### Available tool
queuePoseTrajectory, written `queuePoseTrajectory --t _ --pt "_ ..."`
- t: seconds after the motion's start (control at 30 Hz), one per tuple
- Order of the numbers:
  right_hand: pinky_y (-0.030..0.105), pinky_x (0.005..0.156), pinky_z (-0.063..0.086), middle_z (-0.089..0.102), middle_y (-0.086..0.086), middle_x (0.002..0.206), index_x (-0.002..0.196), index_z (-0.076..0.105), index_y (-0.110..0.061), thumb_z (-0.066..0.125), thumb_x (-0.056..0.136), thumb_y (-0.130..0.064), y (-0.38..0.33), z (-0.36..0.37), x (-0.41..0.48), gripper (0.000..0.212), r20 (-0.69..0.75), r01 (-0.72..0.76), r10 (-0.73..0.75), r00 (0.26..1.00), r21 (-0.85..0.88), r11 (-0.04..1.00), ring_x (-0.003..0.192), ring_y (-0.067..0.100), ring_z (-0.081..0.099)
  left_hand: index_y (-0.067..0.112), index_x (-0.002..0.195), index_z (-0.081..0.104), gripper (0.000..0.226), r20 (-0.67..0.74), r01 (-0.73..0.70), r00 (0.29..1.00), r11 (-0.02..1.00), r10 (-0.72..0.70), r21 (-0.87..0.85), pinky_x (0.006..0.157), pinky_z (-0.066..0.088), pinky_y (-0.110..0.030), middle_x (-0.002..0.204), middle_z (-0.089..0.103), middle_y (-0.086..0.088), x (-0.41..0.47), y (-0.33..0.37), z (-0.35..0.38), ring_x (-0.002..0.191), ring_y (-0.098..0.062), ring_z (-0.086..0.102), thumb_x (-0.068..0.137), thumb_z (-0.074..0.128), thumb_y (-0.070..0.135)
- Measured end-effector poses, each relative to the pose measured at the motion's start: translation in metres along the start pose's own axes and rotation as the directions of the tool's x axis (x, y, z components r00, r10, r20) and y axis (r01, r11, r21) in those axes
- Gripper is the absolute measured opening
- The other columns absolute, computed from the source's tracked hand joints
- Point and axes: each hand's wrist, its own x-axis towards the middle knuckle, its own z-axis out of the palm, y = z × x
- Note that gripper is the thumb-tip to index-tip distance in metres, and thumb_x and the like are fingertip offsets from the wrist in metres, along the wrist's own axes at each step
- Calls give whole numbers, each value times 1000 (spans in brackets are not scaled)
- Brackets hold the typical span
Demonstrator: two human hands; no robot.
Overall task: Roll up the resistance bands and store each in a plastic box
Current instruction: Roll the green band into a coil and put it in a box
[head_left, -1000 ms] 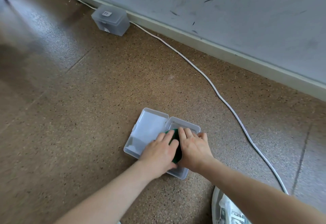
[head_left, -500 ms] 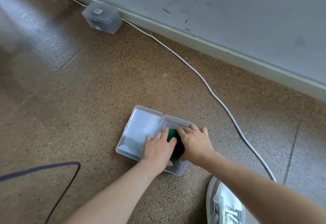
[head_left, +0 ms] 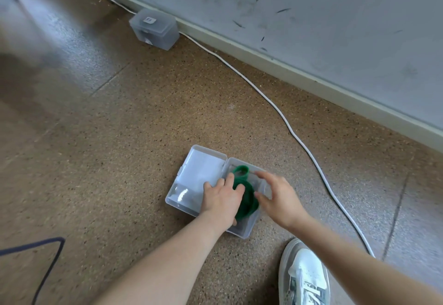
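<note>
My left hand flat, fingers straight, resting on green resistance band loosely coiled in open clear plastic box. My right hand spread, holding nothing, just beside band.

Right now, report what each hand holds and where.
Nothing gripped. Left hand presses flat on the green resistance band, along its left side; right hand hovers open.

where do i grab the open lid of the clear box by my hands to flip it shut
Take the lid by its free left edge, at the small latch tab, coming from the left with fingers under it. It lies flat open on the floor, hinged to the base along its right side, so that edge probably swings easiest. The green band bulges up in the base.
</note>
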Motion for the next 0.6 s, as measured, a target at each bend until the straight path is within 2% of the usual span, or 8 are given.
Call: queuePoseTrajectory --t 0.07,0.17,0.27,0.3,0.37,0.47,0.53,0.6 --pt "32 94 46 55 6 121 137 47 -19 72 86 -25 1 4 -3 57 -101 -157 174 980 159 975 105 20 59 23 132 36 81 22 12 1000 1000 -12 -12 94 34 -47 152 21 -9 1 0 0 131 -28 36 68 82 39" --pt "47 87 54 61 5 104 139 39 -20 75 82 -29 2 21 -8 68 63 -333 330 942 310 891 92 25 65 19 133 37 80 47 8 999 999 -6 -42 98 36 -45 149 26 -10 -1 -3 -3 131 -29 33 70 80 40" --pt "52 80 56 65 4 85 141 37 -19 73 84 -17 4 30 -6 68 97 -378 375 922 442 813 80 28 69 21 132 45 66 15 -64 998 977 68 -206 102 39 -43 150 27 -3 -9 -17 -7 133 -26 26 76 74 38" --pt "52 79 56 66 4 84 140 38 -20 72 85 -13 5 29 -5 65 106 -389 388 915 480 786 77 27 69 24 132 49 57 -36 -57 998 947 49 -315 106 37 -42 151 27 1 -12 -26 -7 135 -23 24 80 71 36" --pt "50 78 58 65 4 85 139 38 -22 70 87 -11 8 28 -4 62 133 -409 402 906 520 750 74 25 69 29 132 50 46 -156 47 978 879 -137 -474 110 32 -38 152 30 5 -12 -54 -5 135 -20 24 88 62 33" --pt "45 80 55 60 -2 99 131 41 -22 72 84 -17 1 25 -7 56 -13 -315 343 939 361 878 87 25 67 24 139 36 63 -72 356 890 784 -451 -509 106 32 -40 147 32 -6 -12 -98 11 130 -31 33 84 63 40" --pt "39 79 52 53 -1 110 121 48 -21 68 86 -22 -6 25 -10 41 -93 -190 201 975 115 975 92 25 65 25 141 29 74 67 436 881 749 -468 -499 102 35 -41 142 35 -8 -15 -109 22 125 -36 40 80 67 42" --pt "35 73 51 49 2 117 114 57 -18 57 93 -30 -15 23 -13 24 -40 -110 105 994 -123 986 93 27 63 27 142 26 78 124 430 890 720 -438 -544 97 40 -40 138 42 -6 -19 -109 31 122 -34 46 79 69 41"
